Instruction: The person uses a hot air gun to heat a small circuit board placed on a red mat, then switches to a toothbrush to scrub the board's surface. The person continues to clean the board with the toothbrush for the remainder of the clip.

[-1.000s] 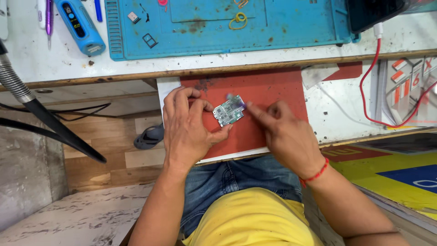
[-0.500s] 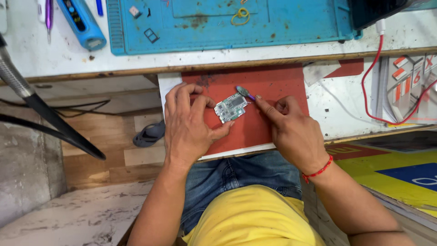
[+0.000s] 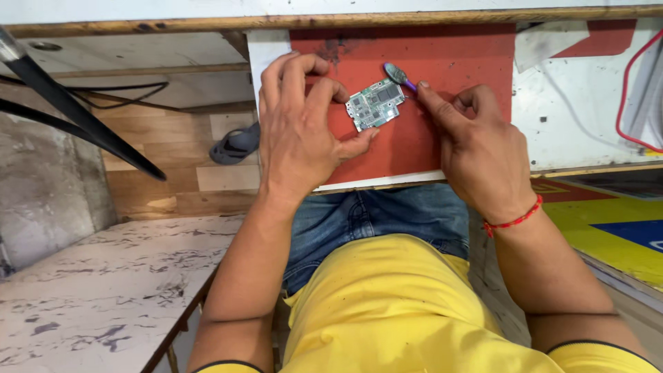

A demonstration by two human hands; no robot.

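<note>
I see the counter (image 3: 587,103) with a red mat (image 3: 449,62) on a pull-out ledge above the lap. Left hand (image 3: 297,131) sits on the mat, its grip closed on a small green circuit board (image 3: 375,103), fingers at the left edge, thumb under the lower edge. Board looks light, stiff, fragile: hold by edges, I judge, off the components. Right hand (image 3: 476,145) pinches a thin purple-handled tool (image 3: 399,74), its metal tip at the board's top right corner.
</note>
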